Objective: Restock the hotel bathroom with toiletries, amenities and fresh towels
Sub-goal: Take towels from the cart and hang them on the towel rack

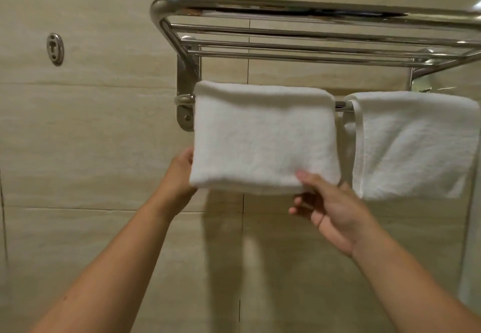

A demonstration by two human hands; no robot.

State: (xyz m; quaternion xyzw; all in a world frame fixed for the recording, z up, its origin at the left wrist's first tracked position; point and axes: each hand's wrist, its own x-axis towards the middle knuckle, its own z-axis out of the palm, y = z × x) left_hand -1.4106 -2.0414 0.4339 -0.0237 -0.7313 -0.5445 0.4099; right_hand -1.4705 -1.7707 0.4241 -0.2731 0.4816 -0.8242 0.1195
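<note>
Folded white terry towel (264, 135) draped over the lower rail of the chrome wall rack (312, 12), long axis along the rail, my left hand (182, 174) gripping its lower-left corner, my right hand (330, 202) pinching its bottom edge

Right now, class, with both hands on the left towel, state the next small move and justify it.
Probably a light downward tug to square it, then release: the left towel drapes over the lower bar, and the left hand and right hand grip its bottom corners.
</note>
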